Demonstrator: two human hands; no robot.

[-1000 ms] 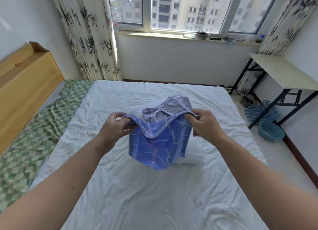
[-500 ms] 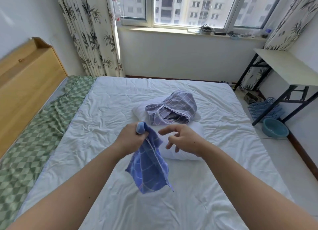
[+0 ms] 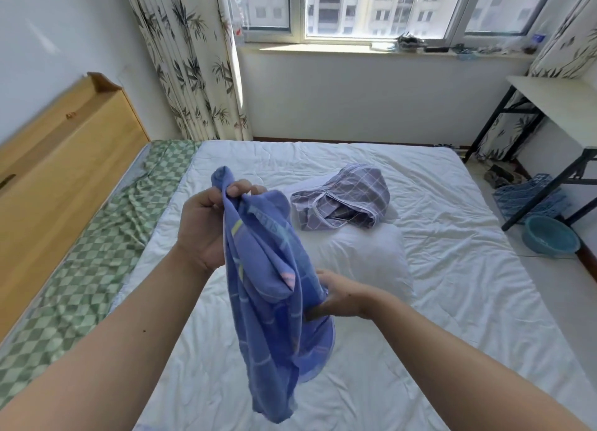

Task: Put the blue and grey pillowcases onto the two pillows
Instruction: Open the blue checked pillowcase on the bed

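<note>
Blue pillowcase held up over a white bed, two bare pillows and the grey case lying beyond it.

The left hand (image 3: 206,227) pinches the bunched top of the soft, thin blue pillowcase (image 3: 271,301), which hangs in limp folds; the right hand (image 3: 339,298) grips its middle from the side. Beyond, a plump white pillow (image 3: 361,256) lies on the rumpled quilt (image 3: 452,269), with the crumpled grey checked pillowcase (image 3: 345,198) atop a second pillow (image 3: 307,187) behind it.
</note>
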